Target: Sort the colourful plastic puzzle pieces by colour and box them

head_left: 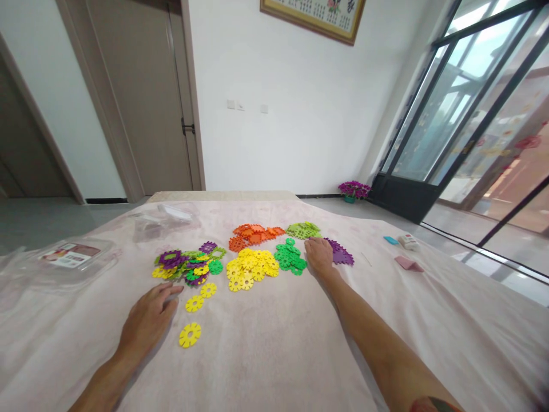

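Note:
Flat plastic snowflake discs lie sorted in heaps on a pale pink cloth: orange [254, 234], light green [303, 230], yellow [251, 266], dark green [290, 257], purple [341, 252], and a mixed heap [189, 264] at the left. My right hand [319, 256] reaches far forward and rests between the dark green and purple heaps, fingers curled down on the cloth; what is under them is hidden. My left hand [148, 320] lies flat on the cloth, fingers stretched out, beside two loose yellow discs [190, 334].
A clear plastic box [68, 260] and a clear bag [165, 220] lie at the left. Small pink, white and blue items [407, 252] sit at the right. Beyond the table are a door, a white wall, a purple flower pot [354, 190] and glass sliding doors.

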Demonstrator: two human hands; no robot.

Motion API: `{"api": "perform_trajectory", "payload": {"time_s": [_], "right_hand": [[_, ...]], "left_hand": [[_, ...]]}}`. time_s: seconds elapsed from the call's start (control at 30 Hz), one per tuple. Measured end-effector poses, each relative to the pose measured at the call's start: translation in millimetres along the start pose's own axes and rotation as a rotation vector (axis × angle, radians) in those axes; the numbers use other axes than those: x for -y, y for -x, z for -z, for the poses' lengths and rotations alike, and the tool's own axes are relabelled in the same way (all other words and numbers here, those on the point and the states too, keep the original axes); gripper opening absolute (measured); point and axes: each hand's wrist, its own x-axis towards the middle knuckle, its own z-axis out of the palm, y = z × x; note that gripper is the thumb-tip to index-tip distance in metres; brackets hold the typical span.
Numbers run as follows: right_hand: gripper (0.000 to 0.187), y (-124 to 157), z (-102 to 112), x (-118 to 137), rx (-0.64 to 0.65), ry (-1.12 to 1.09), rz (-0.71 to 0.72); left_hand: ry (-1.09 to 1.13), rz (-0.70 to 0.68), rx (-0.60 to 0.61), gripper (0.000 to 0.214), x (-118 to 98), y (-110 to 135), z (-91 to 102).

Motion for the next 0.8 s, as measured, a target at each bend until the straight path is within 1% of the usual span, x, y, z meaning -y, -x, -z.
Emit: {"api": "perform_trajectory", "payload": {"time_s": [0.03, 0.1, 0.13, 0.17, 0.23, 0.33, 0.37, 0.43, 0.5, 0.6, 0.7, 0.8], "right_hand": [[0.034, -2, 2, 12, -0.021, -0.052, 0.028], [0.032, -3, 7, 44, -0.035, -0.182, 0.097], [0.030, -1, 10, 64, -0.030, -0.253, 0.134], [0.029, 2, 12, 85, 0.002, -0.324, 0.175], [0.025, 14, 18, 130, 0.105, -0.422, 0.278], [0.021, 41, 26, 192, 0.352, -0.453, 0.505], [0.021, 50, 27, 209, 0.395, -0.441, 0.542], [0.018, 67, 28, 238, 0.421, -0.387, 0.576], [0.019, 81, 24, 258, 0.408, -0.311, 0.604], [0.021, 93, 13, 275, 0.380, -0.219, 0.618], [0.021, 98, 0, 282, 0.361, -0.164, 0.618], [0.019, 97, -6, 282, 0.351, -0.126, 0.668]], "left_hand": [[0.000, 0.003, 0.000, 0.045, -2, 0, 1.2], [-0.003, 0.015, 0.009, 0.045, -4, 1, 2.9], [-0.003, 0.018, 0.011, 0.046, -5, 1, 3.6], [-0.003, 0.019, 0.012, 0.046, -5, 1, 4.2], [-0.001, 0.014, 0.013, 0.045, -6, 1, 5.6], [0.003, 0.014, 0.015, 0.045, -9, 2, 8.0], [0.005, 0.017, 0.013, 0.044, -10, 3, 8.8], [0.010, 0.019, 0.007, 0.043, -11, 4, 10.1], [0.015, 0.008, 0.003, 0.042, -12, 4, 10.7], [0.004, -0.003, -0.001, 0.042, -11, 4, 10.2], [-0.014, 0.001, -0.004, 0.042, -10, 3, 8.8], [-0.022, -0.003, 0.000, 0.042, -9, 2, 7.2]]}}
